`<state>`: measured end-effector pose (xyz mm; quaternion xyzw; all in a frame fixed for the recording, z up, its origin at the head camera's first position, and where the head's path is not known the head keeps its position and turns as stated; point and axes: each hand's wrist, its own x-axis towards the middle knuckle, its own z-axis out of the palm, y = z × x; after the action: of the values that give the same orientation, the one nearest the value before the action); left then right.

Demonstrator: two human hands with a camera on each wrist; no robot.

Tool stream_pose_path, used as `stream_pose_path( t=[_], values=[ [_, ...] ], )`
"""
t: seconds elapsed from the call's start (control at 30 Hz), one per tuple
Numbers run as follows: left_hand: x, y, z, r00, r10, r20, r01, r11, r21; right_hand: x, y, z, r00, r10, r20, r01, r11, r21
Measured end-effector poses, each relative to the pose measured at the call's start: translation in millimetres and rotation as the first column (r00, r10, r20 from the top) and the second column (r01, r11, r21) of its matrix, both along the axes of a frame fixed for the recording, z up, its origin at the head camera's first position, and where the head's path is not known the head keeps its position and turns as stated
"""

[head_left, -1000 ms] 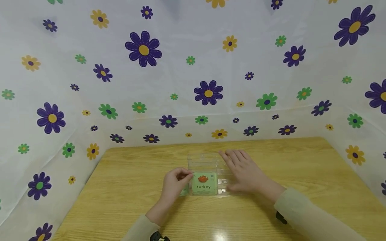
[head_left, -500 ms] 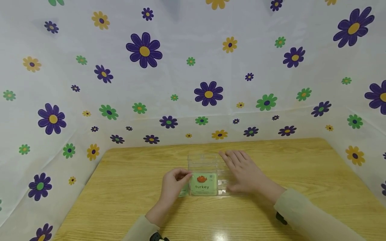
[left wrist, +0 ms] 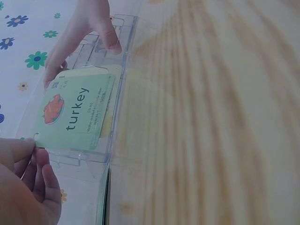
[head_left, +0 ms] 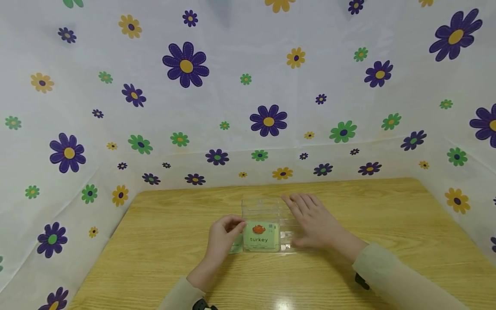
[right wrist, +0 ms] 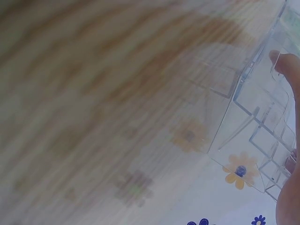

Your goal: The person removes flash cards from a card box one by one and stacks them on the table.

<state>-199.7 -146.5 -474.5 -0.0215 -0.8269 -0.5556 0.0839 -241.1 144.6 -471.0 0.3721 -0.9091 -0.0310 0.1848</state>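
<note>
A pale green card [head_left: 258, 237] with the word "turkey" and a picture of a roast bird lies over the near-left compartment of a clear plastic box [head_left: 260, 204]. My left hand [head_left: 224, 237] pinches the card's far-left corner between thumb and fingers. Beneath it, the edge of a yellowish card [left wrist: 116, 75] shows along the side. My right hand [head_left: 315, 221] rests across the right part of the box with its fingers stretched out. In the right wrist view its thumb [right wrist: 286, 63] touches the clear wall.
Another green card [head_left: 235, 246] lies left of the box, partly hidden by the left hand. The box stands on a wooden table [head_left: 174, 267]. A white cloth [head_left: 217, 103] printed with flowers surrounds the table at the back and sides.
The turkey card has slid slightly left and tilted with the left hand, uncovering a yellowish strip at its right. The right hand has stayed in place on the box.
</note>
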Motion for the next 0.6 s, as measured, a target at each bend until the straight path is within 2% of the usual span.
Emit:
stream_pose_path(
  t=[0.6],
  values=[
    [-1.7,1.9,-1.8,1.0,0.026,0.01,-0.026,0.999,0.031,-0.8,0.5,-0.5,1.0,0.005,-0.011,-0.005,1.0,0.007]
  ],
)
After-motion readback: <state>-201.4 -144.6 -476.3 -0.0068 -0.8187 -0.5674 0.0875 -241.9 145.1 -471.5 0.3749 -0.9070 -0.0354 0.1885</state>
